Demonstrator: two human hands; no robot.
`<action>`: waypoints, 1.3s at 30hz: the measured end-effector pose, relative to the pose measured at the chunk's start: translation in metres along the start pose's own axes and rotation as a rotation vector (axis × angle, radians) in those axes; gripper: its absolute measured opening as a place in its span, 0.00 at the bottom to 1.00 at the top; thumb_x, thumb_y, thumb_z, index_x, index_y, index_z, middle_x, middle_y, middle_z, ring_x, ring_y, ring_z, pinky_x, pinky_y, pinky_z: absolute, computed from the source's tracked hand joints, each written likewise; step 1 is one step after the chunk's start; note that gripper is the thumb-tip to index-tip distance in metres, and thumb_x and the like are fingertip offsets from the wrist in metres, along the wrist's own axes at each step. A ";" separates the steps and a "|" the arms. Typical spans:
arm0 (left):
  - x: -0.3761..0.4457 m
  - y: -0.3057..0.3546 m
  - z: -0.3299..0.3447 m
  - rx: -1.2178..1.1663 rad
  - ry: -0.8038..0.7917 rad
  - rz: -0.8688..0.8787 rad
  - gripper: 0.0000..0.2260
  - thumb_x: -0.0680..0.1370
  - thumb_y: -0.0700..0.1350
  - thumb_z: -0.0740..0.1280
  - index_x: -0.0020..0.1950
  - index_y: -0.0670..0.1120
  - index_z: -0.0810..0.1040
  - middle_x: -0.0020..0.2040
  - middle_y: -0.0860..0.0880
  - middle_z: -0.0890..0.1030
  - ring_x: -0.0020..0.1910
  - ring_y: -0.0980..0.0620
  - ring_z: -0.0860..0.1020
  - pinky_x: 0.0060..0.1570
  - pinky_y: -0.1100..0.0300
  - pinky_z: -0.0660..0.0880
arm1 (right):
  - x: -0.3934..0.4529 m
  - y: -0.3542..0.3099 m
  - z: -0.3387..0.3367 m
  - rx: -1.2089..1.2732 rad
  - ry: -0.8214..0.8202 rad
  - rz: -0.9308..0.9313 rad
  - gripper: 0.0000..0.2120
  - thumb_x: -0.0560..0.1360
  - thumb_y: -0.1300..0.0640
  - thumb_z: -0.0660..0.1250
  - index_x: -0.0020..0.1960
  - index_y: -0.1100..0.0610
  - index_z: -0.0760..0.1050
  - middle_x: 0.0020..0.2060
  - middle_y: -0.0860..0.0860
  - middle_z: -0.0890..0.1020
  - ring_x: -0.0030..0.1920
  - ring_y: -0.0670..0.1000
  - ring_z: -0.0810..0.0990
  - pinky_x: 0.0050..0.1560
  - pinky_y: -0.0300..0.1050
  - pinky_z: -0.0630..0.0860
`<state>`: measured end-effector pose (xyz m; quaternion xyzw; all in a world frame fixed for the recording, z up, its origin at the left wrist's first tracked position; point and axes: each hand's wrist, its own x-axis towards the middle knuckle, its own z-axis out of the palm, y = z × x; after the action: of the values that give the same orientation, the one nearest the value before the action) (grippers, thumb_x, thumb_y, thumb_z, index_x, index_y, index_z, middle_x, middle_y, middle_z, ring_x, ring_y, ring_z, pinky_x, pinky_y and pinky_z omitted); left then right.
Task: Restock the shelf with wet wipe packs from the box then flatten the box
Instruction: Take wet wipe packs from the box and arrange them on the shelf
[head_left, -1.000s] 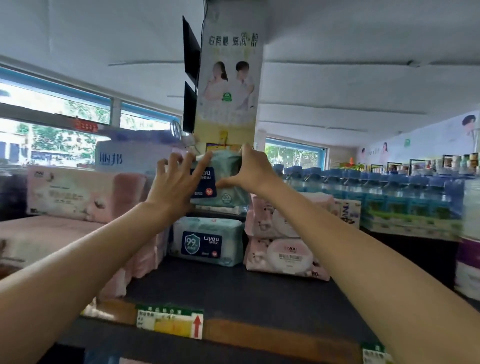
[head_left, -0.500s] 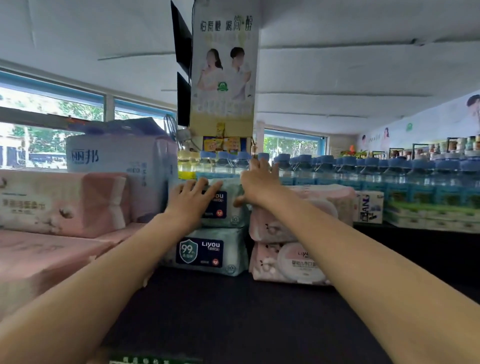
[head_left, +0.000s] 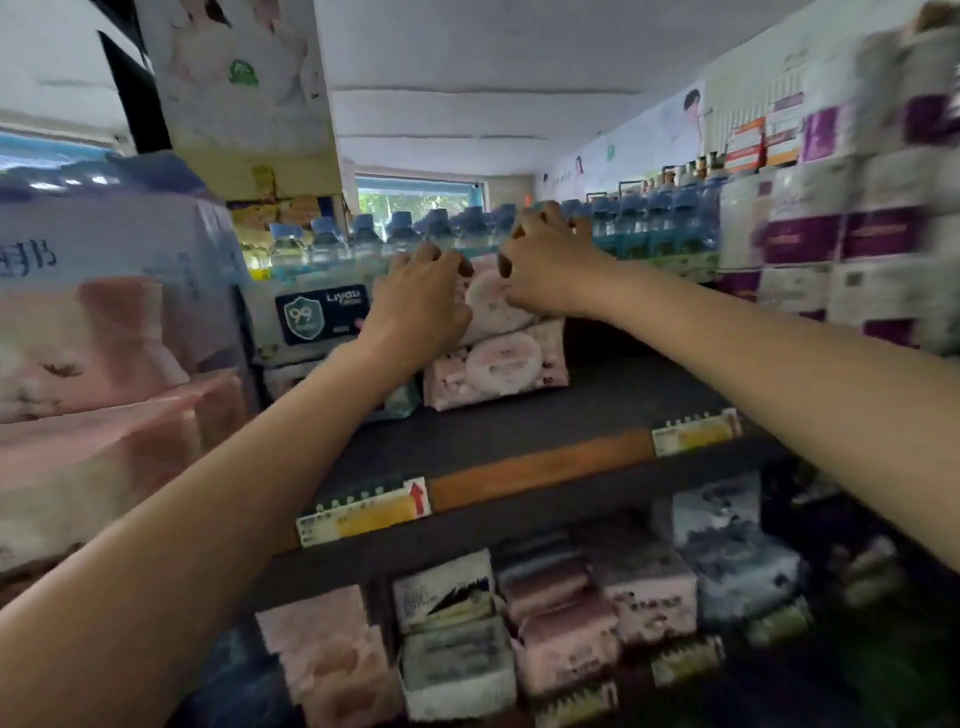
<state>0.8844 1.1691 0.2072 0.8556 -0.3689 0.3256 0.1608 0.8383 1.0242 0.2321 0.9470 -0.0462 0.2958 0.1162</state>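
The left hand (head_left: 423, 304) reaches onto the top shelf with curled fingers and lies against the left end of the upper pink wet wipe pack (head_left: 491, 306); the blur hides whether the fingers truly clasp it. The right hand (head_left: 545, 265) is curled over the right top edge of the same pack, fingers bent down behind it, gripping it. That pack lies on a second pink wet wipe pack (head_left: 498, 371), and both stand on the dark top shelf (head_left: 597, 410).

Largest in view, soft pink tissue bundles (head_left: 93, 395) fill the left side of the shelf, with a white and blue wrapped bundle (head_left: 119, 244) stacked above them. At the far right stand white and purple tissue roll packs (head_left: 852, 254). A row of blue-capped water bottles (head_left: 649, 223) runs along the back, behind the hands. Just left of the pink packs sits a pale green wet wipe pack with a dark "99" shield label (head_left: 317, 312), and it rests on another pack that the left forearm mostly covers. Below, the lower shelf holds assorted tissue packs (head_left: 561, 623) in pink, white and grey. The shelf edge carries an orange strip (head_left: 540, 467) and a yellow price tag with a red arrow (head_left: 363, 512); a second price tag (head_left: 693, 434) sits further right.
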 end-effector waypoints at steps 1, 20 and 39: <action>-0.002 0.021 0.005 -0.021 0.000 0.059 0.18 0.75 0.41 0.61 0.65 0.44 0.70 0.64 0.41 0.70 0.64 0.39 0.68 0.62 0.45 0.68 | -0.023 0.014 -0.005 -0.038 -0.023 0.034 0.15 0.75 0.52 0.60 0.58 0.58 0.71 0.68 0.59 0.63 0.70 0.61 0.55 0.67 0.64 0.55; -0.372 0.550 0.076 -0.310 -0.567 1.614 0.16 0.78 0.43 0.58 0.66 0.44 0.65 0.63 0.44 0.68 0.58 0.42 0.76 0.54 0.48 0.72 | -0.775 0.091 -0.144 0.062 -0.785 1.450 0.12 0.76 0.60 0.60 0.54 0.64 0.78 0.53 0.58 0.82 0.54 0.56 0.79 0.54 0.47 0.72; -0.708 0.709 0.128 -0.162 -1.296 1.541 0.20 0.76 0.43 0.62 0.68 0.43 0.65 0.65 0.42 0.68 0.63 0.41 0.71 0.60 0.52 0.69 | -1.131 -0.010 -0.060 0.509 -0.971 1.720 0.20 0.76 0.58 0.62 0.66 0.61 0.67 0.63 0.60 0.71 0.63 0.60 0.72 0.59 0.50 0.71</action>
<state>0.0531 0.9965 -0.3407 0.3826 -0.8585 -0.2128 -0.2670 -0.1218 1.0700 -0.3677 0.6074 -0.6887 -0.1361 -0.3718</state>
